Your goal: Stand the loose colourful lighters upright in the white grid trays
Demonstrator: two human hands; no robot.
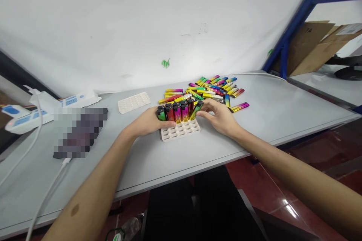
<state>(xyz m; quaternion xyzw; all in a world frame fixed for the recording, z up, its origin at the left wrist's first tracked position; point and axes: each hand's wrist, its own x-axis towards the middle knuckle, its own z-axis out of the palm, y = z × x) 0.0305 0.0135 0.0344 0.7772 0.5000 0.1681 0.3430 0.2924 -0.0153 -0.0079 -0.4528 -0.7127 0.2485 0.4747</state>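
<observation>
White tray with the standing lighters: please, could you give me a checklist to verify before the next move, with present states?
1. White tray flat on the table: ok.
2. Left hand at the standing lighters: ok.
3. Green-yellow lighter by the right hand upright: not ok, tilted.
4. Open slots at the tray's front: ok.
5. Standing lighters fully seated: cannot tell, bottoms hidden.

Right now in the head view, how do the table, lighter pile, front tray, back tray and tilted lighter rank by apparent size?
1. Table
2. Lighter pile
3. Front tray and back tray, unranked: the front one is nearer, partly hidden
4. Tilted lighter
</observation>
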